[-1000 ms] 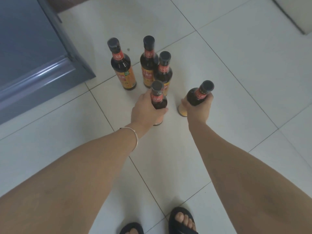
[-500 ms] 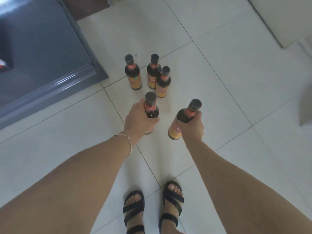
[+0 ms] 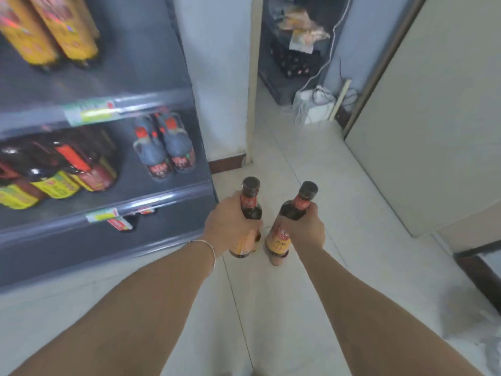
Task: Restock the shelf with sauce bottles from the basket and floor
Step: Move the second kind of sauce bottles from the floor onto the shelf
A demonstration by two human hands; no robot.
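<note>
Two sauce bottles are in hand, one in each. The left hand (image 3: 230,226), with a bracelet (image 3: 210,248) on its wrist, has its fingers (image 3: 253,228) curled fully round the left bottle (image 3: 250,202) at shoulder and body. The bottle stands nearly upright. The right hand (image 3: 306,232) wraps its fingers (image 3: 282,222) tight round the right bottle (image 3: 301,204), which is tilted with its cap leaning right. The two bottles are just beside each other, apart, above the tiled floor (image 3: 271,308) and just right of the shelf (image 3: 162,196) at the left.

The shelf's top level holds at least two yellow bottles (image 3: 54,31), blurred. The level below holds two grey jugs (image 3: 165,147) with red caps at its right end. At its left end is a cluster of dark bottles (image 3: 62,169), too blurred to count.
</note>
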